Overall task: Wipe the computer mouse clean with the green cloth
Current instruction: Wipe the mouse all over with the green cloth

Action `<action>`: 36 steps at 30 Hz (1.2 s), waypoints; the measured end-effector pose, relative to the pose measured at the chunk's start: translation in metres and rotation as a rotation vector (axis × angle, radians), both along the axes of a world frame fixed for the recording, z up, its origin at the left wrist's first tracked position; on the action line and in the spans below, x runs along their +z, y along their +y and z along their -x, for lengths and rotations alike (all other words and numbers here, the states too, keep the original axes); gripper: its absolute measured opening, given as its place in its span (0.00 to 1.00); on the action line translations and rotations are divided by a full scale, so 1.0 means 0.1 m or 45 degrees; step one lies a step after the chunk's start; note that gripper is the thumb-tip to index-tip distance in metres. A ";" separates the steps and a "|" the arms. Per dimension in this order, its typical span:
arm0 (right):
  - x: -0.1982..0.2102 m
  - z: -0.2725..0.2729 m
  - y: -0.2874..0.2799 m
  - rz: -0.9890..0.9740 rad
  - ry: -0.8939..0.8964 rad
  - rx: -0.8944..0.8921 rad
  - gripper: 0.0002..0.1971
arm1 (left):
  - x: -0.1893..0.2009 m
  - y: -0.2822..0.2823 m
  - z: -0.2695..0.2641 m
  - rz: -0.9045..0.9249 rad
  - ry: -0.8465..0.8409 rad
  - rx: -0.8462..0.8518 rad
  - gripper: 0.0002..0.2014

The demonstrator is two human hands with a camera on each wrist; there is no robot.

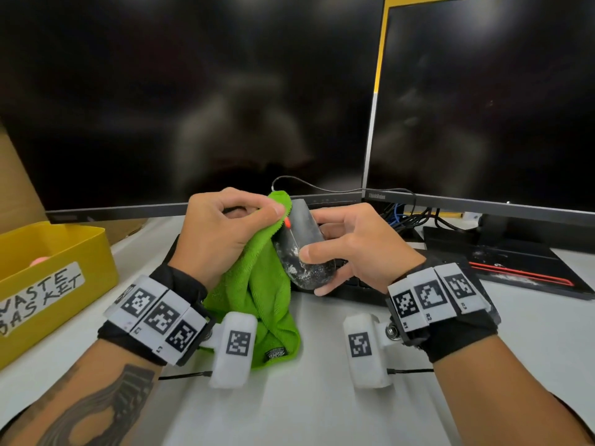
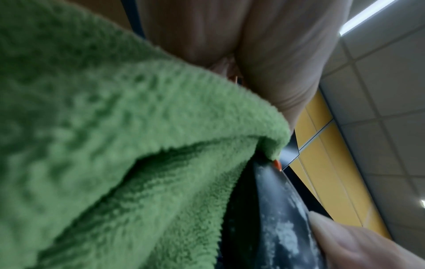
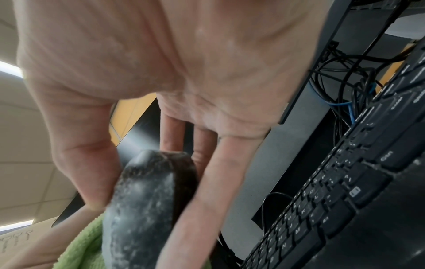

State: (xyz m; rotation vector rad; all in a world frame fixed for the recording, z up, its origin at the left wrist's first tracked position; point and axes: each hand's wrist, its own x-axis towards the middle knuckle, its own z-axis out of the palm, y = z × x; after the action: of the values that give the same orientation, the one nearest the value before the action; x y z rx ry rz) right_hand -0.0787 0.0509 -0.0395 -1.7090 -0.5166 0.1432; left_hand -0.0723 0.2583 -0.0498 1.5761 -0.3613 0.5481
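A black computer mouse (image 1: 301, 249), dusted with white powder, is lifted above the desk and tilted on its side. My right hand (image 1: 347, 243) grips it, thumb on top and fingers underneath. My left hand (image 1: 225, 226) holds the green cloth (image 1: 257, 284) bunched in curled fingers and presses it against the mouse's left side near its red scroll wheel. The cloth's tail hangs down to the desk. In the left wrist view the cloth (image 2: 115, 145) covers the powdery mouse (image 2: 276, 218). The right wrist view shows the mouse (image 3: 142, 209) between thumb and fingers.
Two dark monitors (image 1: 193, 91) stand close behind. A black keyboard (image 3: 333, 200) lies under my right hand, with a black pad (image 1: 515, 262) to its right. A yellow waste basket (image 1: 48, 284) sits at the left. Cables (image 1: 409, 217) tangle under the right monitor.
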 end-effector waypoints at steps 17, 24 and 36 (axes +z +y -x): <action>-0.02 0.00 0.01 -0.001 -0.008 -0.042 0.19 | -0.03 -0.01 -0.02 -0.154 0.070 -0.001 0.03; -0.01 0.00 -0.02 -0.026 0.020 -0.045 0.21 | -0.03 0.05 -0.06 -0.179 0.006 0.041 0.04; -0.03 -0.01 0.03 -0.007 -0.002 -0.074 0.20 | -0.07 0.04 -0.09 -0.318 -0.094 -0.028 0.08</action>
State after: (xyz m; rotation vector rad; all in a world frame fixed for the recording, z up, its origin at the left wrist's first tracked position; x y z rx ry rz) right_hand -0.0779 0.0543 -0.0430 -1.7169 -0.4676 0.0987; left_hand -0.0637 0.2620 -0.0566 1.7925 -0.5179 0.5614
